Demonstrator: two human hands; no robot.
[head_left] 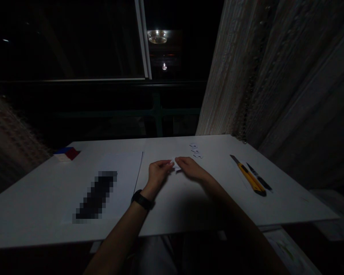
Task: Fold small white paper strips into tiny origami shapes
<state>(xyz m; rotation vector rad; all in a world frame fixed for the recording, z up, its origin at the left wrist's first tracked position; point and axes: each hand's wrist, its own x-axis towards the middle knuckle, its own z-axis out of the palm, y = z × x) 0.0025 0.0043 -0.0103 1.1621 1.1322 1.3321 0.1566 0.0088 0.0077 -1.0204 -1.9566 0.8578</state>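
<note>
My left hand [157,173] and my right hand [190,167] meet over the middle of the white table [46,191]. Both pinch a small white piece of paper [176,167] between their fingertips, just above the tabletop. A black watch [142,199] is on my left wrist. A few small white paper bits [196,151] lie just beyond my right hand.
A yellow utility knife [249,176] and a dark pen [259,177] lie to the right. A white sheet [123,172] with a dark blurred object lies to the left. A red, white and blue block [66,153] sits at the far left corner. Curtains hang on the right.
</note>
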